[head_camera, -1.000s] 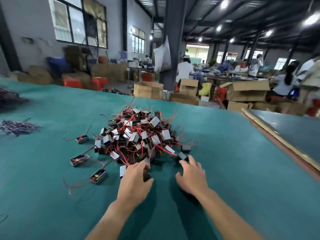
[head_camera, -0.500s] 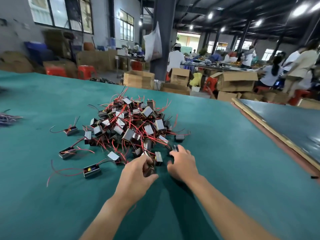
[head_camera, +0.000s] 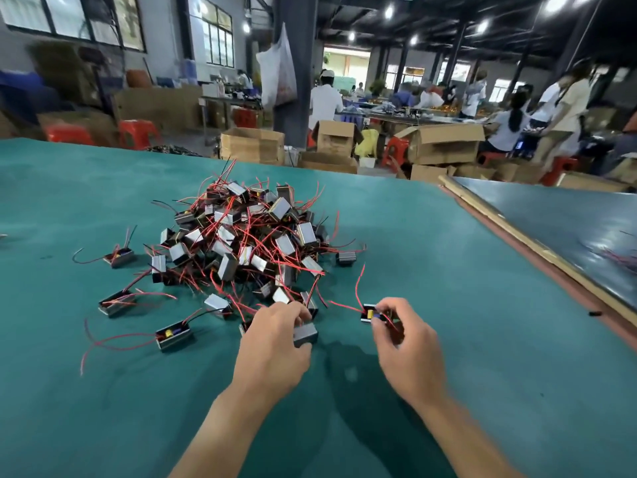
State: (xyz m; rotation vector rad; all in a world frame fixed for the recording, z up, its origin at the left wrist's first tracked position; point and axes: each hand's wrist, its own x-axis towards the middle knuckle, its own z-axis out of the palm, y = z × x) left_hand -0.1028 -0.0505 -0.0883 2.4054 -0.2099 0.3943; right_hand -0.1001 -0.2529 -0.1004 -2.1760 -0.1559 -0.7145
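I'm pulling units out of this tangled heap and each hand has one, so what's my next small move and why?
Probably draw the left hand gently toward you. It grips a silver metal-cased box at the near edge of the pile of red-wired boxes, so its leads may snag. The right hand pinches its open box with a yellow part apart from the pile.

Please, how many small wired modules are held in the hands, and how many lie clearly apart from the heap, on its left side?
Held modules: 2, one in the left hand, one in the right hand
Lone modules left of the heap: 3
Total: 5
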